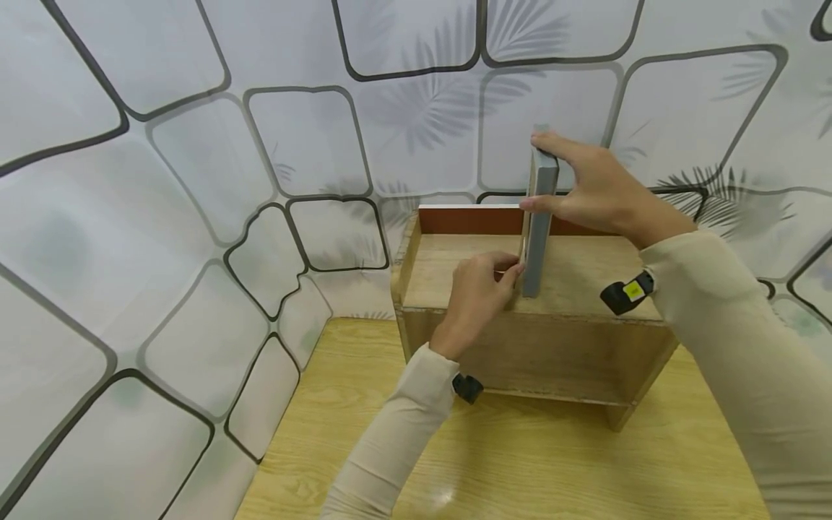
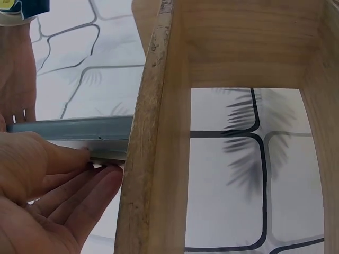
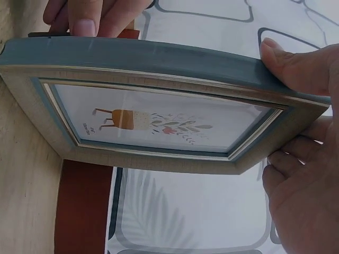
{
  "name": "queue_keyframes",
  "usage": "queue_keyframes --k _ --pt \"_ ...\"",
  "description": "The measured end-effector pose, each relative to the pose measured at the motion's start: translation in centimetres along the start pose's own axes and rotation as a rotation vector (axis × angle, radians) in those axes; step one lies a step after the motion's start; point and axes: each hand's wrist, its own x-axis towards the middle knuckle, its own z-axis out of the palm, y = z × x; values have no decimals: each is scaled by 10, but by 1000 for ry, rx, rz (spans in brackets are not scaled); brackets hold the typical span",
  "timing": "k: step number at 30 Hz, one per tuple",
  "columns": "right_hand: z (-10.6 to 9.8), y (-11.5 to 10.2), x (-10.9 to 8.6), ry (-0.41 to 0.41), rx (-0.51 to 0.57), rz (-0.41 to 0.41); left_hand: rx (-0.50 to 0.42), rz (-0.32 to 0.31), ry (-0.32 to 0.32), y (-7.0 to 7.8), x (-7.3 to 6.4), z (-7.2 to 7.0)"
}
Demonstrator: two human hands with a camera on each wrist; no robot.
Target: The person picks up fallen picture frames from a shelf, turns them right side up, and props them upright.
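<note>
A picture frame point(image 1: 542, 217) with grey-blue sides stands upright, edge toward me, on top of a wooden shelf unit point(image 1: 448, 278). My right hand point(image 1: 601, 188) grips its upper end, thumb and fingers spread around it. Low on the frame's left side, my left hand point(image 1: 479, 289) pinches a thin dark piece point(image 2: 108, 161) at its back with thumb and fingers. In the right wrist view the front of the frame point(image 3: 159, 58) shows a print point(image 3: 159, 119) of a plant in an orange-and-cream pot on legs, behind glass.
Under the unit's top is an open compartment point(image 1: 552, 361). A reddish-brown strip point(image 1: 471, 220) runs along its back edge. The unit stands on a light wood-grain table point(image 1: 364, 419), against patterned wall covering point(image 1: 416, 130) that also closes off the left side.
</note>
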Motion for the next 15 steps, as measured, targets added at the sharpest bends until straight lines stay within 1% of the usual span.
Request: queue_keyframes --k 1,6,8,15 --pt "1 -1 1 -2 0 -1 7 5 6 0 0 -1" --pt "3 -4 6 -18 7 -7 100 25 46 -3 -2 -5" --pt "5 -5 8 -24 10 -11 147 28 63 -5 -2 -7" --pt "10 -9 16 -57 20 -19 266 41 108 -14 -4 -16"
